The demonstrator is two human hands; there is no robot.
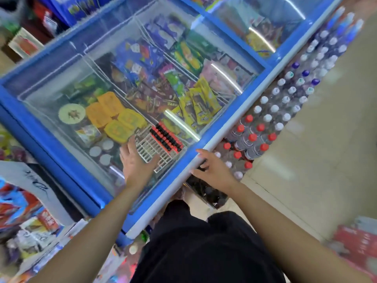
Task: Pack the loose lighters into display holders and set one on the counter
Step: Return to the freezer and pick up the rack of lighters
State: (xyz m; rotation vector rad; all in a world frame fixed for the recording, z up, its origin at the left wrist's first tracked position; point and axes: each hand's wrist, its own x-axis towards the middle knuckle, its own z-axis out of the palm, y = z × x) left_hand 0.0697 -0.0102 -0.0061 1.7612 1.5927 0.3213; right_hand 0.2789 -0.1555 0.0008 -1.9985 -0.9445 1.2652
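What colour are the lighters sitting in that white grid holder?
The lighters are red and black, seen in the head view.

Lays left hand (135, 160) open, fingers straight, against near-left edge of a white holder (149, 147) on the glass lid (61, 103). Just beyond the thumb, rows of red-and-black lighters (166, 137) filling the holder's far side. Rests right hand (212, 168) on the pale rim (224, 136), beside capped bottles (253, 137).

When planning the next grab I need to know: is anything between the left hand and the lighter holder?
Nothing visible. The left hand lies against the near end of the lighter holder on the freezer's glass lid; the right hand rests apart on the freezer rim.
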